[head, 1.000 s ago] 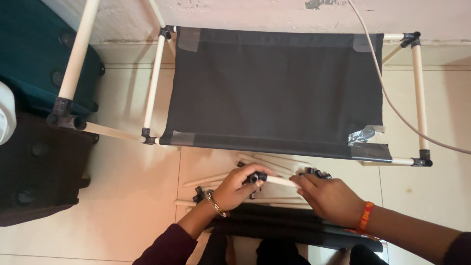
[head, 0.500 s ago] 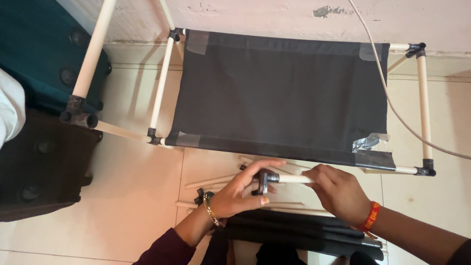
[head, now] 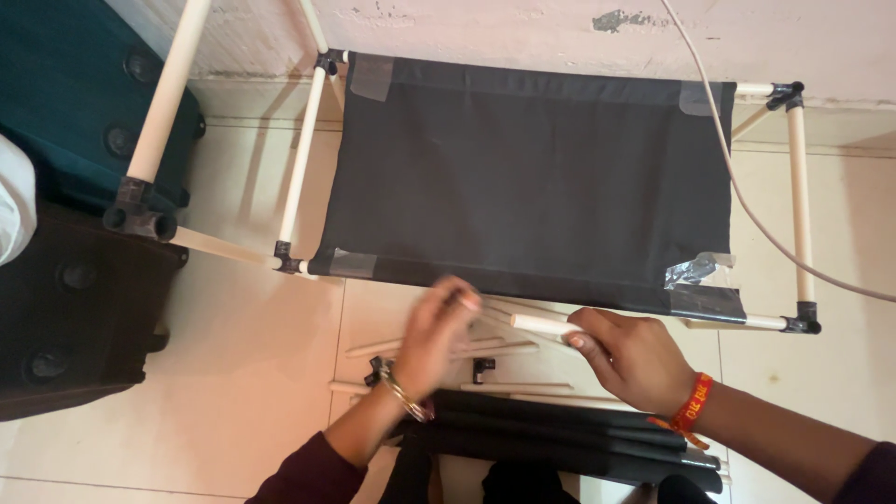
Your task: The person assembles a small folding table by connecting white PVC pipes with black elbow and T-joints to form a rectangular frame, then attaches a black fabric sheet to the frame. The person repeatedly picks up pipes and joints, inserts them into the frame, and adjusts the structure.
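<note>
Now | right hand (head: 635, 359) grips cream rod (head: 541, 324) | left hand (head: 434, 336) blurred, grip unclear

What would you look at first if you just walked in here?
Probably the big black fabric shelf stretched on a frame of white tubes, filling the middle against the wall. Just below it, the right hand grips a short white tube, while the left hand is blurred beside its free end. Loose tubes lie on the tiled floor underneath.
</note>
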